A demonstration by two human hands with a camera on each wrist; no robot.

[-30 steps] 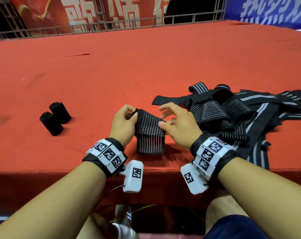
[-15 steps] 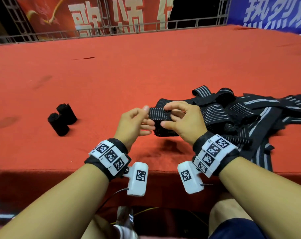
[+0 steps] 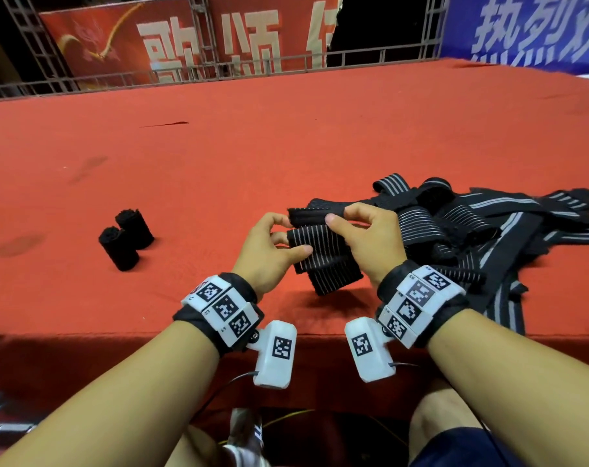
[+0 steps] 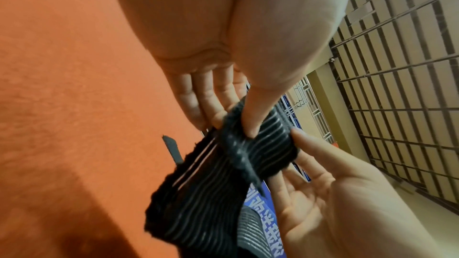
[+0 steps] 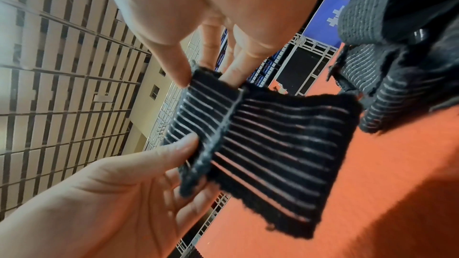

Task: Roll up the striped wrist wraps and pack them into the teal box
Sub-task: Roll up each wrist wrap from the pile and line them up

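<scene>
Striped wrist wrap (image 3: 323, 254) held above the near edge of the red surface (image 3: 286, 146), between both hands, partly rolled: a tight coil at the top, a flat tail hanging free below and not touching the surface. Left hand (image 3: 269, 251) pinching the coil's left end, thumb on the near face, fingers (image 4: 198, 105) behind, as confirmed in the left wrist view. Right hand (image 3: 370, 241) gripping the right end, thumb and forefinger curled over the top of the coil; right wrist view shows the thumb (image 5: 171, 62) pressed at the rolled edge. Pile of unrolled wraps (image 3: 471, 230) lying tangled just right of the hands, overhanging the surface's near edge. Two finished rolls (image 3: 126, 239) standing left of the hands, touching each other, well apart from the pile. Teal box not in view in any picture. Judged material: light, soft, elastic knit, limp in the tail, rough-edged and prone to catching on itself. Judged risk: coil springing loose or telescoping sideways if pinch pressure drops. Best taken at both ends of the coil, thumbs on the outer turn, tail kept taut and square to the coil while turning. Task judged early: two rolls done, one in hand, many remaining.
</scene>
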